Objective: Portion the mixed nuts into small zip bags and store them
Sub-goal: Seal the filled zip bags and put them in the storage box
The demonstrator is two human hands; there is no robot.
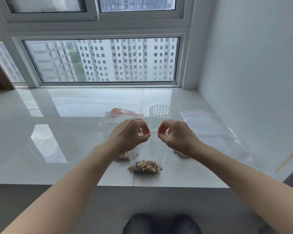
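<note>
Clear, thin plastic makes up the small zip bag (148,149), which hangs upright between both hands near the front edge of the counter (66,107), its base with a modest heap of mixed nuts (145,166) resting on the surface. The left hand (128,133) pinches the red zip line at one end and the right hand (173,135) pinches it at the other, the strip taut between them. I judge the film limp and a little slippery, the load light and bottom-heavy, so the stiffer zip strip is the right place to hold; squeezing lower down would only crumple it.

Behind the left hand lies a second bag (121,120) with nuts at its bottom, and a ribbed glass (160,112) stands just behind the hands, close enough to knock. More empty bags (210,127) lie toward the right edge beside the wall. The left half of the counter offers open room, while the front edge sits close below the nuts.
</note>
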